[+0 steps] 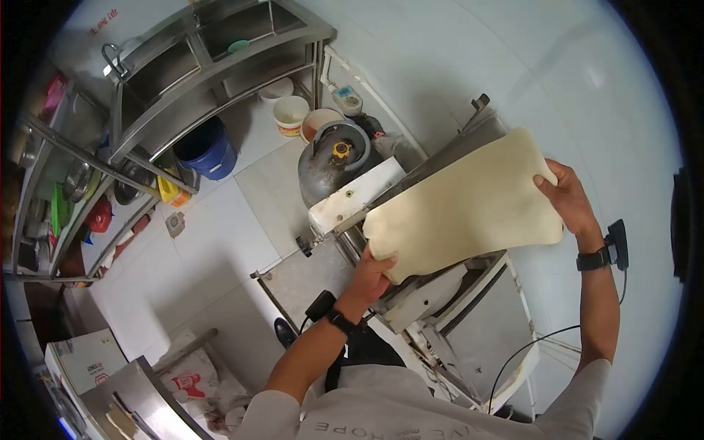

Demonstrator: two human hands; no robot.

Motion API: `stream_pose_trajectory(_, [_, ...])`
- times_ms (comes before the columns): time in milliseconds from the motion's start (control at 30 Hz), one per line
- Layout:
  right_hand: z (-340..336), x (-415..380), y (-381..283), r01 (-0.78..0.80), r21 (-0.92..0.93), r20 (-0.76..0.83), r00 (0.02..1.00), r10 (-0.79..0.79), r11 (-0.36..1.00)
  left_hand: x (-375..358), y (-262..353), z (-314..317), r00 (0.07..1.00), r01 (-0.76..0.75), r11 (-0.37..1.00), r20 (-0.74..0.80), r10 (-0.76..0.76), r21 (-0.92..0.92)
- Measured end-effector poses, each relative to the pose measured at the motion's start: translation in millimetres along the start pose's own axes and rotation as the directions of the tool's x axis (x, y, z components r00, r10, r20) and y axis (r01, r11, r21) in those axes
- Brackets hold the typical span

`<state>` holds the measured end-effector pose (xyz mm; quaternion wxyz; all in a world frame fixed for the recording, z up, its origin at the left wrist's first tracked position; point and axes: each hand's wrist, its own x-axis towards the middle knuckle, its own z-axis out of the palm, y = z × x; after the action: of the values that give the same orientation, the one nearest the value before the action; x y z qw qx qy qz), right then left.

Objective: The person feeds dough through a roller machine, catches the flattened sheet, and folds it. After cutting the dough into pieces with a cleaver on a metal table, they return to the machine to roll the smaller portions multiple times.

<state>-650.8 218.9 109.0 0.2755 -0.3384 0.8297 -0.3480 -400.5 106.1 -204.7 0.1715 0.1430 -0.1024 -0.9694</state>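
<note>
A wide, pale yellow sheet of dough (462, 205) hangs stretched between my two hands, above a worn white and metal machine that looks like a dough roller (422, 301). My left hand (374, 275) grips the sheet's near left corner, its fingers partly hidden beneath. At the far right end, my right hand (566, 192) pinches the edge with the thumb on top. The dough covers much of the machine's middle, so its rollers are hidden. Black bands with small devices are strapped round both wrists.
Just beyond the machine's left end stands a grey gas cylinder (315, 172) with a yellow valve. Several buckets, among them a blue one (209, 150), sit under the steel sink (220, 70). Shelving (110, 183) lines the left. A black cable (513, 359) runs near my right arm.
</note>
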Motion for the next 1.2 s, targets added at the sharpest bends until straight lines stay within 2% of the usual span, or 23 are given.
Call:
stream_pose_trajectory(33, [-5.4, 7.6, 5.3, -0.038, 0.014, -0.004, 0.999, 0.038, 0.999, 9.6, -3.3, -6.1, 1.000, -0.004, 1.000, 0.000, 0.004, -0.011])
stream_pose_trajectory(67, [-8.9, 15.5, 17.0, -0.042, 0.036, 0.018, 0.999, 0.041, 0.998, 17.7, -7.0, -13.3, 0.998, 0.030, 0.946, -0.063, -0.010, 0.322])
stream_pose_trajectory(100, [-4.9, 22.4, 28.2, -0.042, 0.027, 0.023, 0.999, 0.042, 0.999, 25.2, -11.8, -20.8, 0.992, 0.083, 0.784, -0.130, -0.003, 0.615])
stream_pose_trajectory(133, [-0.5, 28.8, 40.1, -0.058, 0.037, 0.015, 0.998, 0.057, 0.998, 27.7, -20.2, -26.9, 0.986, -0.097, 0.849, -0.065, 0.152, 0.519])
stream_pose_trajectory(167, [1.3, 33.6, 45.8, -0.071, 0.048, 0.008, 0.997, 0.070, 0.996, 22.6, -22.3, -27.2, 0.985, -0.104, 0.852, -0.065, 0.159, 0.514])
stream_pose_trajectory(233, [11.9, 36.2, 41.7, -0.098, 0.036, 0.023, 0.995, 0.097, 0.995, -2.0, -17.0, -27.8, 0.941, -0.101, 0.371, -0.033, 0.338, 0.923])
stream_pose_trajectory(267, [14.6, 36.8, 38.0, -0.111, 0.069, 0.046, 0.993, 0.108, 0.991, -14.2, -11.3, -24.7, 0.940, -0.095, 0.379, -0.042, 0.339, 0.921])
stream_pose_trajectory(333, [19.3, 34.9, 25.4, -0.122, 0.093, 0.073, 0.991, 0.115, 0.988, -34.8, 3.0, -21.7, 0.983, 0.069, 0.798, -0.178, 0.048, 0.598])
stream_pose_trajectory(467, [29.4, 12.5, -8.0, -0.130, 0.177, 0.084, 0.990, 0.116, 0.976, -73.1, 17.6, -48.7, 0.993, 0.052, 0.878, -0.114, 0.003, 0.477])
stream_pose_trajectory(533, [30.8, 7.1, -16.5, -0.128, 0.233, 0.093, 0.990, 0.109, 0.964, -80.9, 19.3, -68.3, 0.956, 0.039, 0.903, -0.280, 0.092, 0.429])
stream_pose_trajectory(633, [26.8, 9.1, -14.3, -0.119, 0.315, 0.081, 0.992, 0.098, 0.942, -78.4, 15.6, -118.0, 0.887, 0.027, 0.888, -0.420, 0.190, 0.459])
stream_pose_trajectory(733, [11.9, 35.7, 23.3, -0.201, 0.260, 0.119, 0.977, 0.175, 0.945, -62.8, 19.6, -139.9, 0.843, 0.120, 0.904, -0.523, 0.125, 0.410])
stream_pose_trajectory(800, [3.3, 55.8, 51.6, -0.191, 0.040, 0.076, 0.979, 0.188, 0.981, -49.3, 19.5, -149.6, 0.828, 0.170, 0.916, -0.557, 0.068, 0.365])
stream_pose_trajectory(833, [-2.1, 64.6, 65.5, -0.191, 0.035, 0.082, 0.979, 0.188, 0.981, -43.1, 19.0, -152.3, 0.823, 0.191, 0.917, -0.566, 0.045, 0.350])
stream_pose_trajectory(900, [-16.7, 81.0, 95.1, -0.185, -0.272, 0.033, 0.979, 0.201, 0.944, -29.0, 14.2, -164.5, 0.817, 0.208, 0.921, -0.576, 0.022, 0.330])
stream_pose_trajectory(933, [-29.8, 87.8, 120.0, -0.185, -0.277, 0.036, 0.979, 0.202, 0.943, -20.7, 8.8, -174.5, 0.807, 0.226, 0.937, -0.590, -0.027, 0.265])
stream_pose_trajectory(967, [-45.3, 94.7, 148.5, -0.004, -0.535, 0.028, 0.999, 0.022, 0.845, -13.7, 6.8, -179.7, 0.797, 0.243, 0.949, -0.599, -0.077, 0.203])
stream_pose_trajectory(1000, [-44.9, 95.9, 148.4, 0.153, -0.746, 0.068, 0.986, -0.154, 0.648, -6.2, 8.4, -175.9, 0.799, 0.244, 0.949, -0.596, -0.079, 0.201])
stream_pose_trajectory(1033, [-48.8, 93.6, 147.0, 0.149, -0.750, 0.067, 0.986, -0.151, 0.644, 3.4, 7.6, -171.4, 0.782, 0.273, 0.954, -0.607, -0.144, 0.124])
stream_pose_trajectory(1100, [-18.4, 74.9, 81.0, -0.142, -0.834, -0.158, 0.987, 0.017, 0.533, 19.1, -1.3, -176.7, 0.768, 0.303, 0.952, -0.603, -0.217, 0.043])
stream_pose_trajectory(1133, [-5.6, 64.7, 69.3, -0.150, -0.839, -0.165, 0.986, 0.018, 0.524, 29.2, -14.2, -196.1, 0.868, 0.170, 0.985, -0.479, -0.131, 0.039])
stream_pose_trajectory(1167, [7.0, 49.9, 62.3, -0.024, -0.775, -0.127, 0.985, -0.118, 0.632, 38.3, -28.3, -215.7, 0.937, 0.037, 0.999, -0.348, -0.031, 0.011])
stream_pose_trajectory(1200, [19.8, 35.3, 56.7, 0.113, -0.695, -0.103, 0.961, -0.255, 0.710, 44.1, -40.9, -232.5, 0.978, -0.080, 0.929, -0.151, 0.143, 0.361])
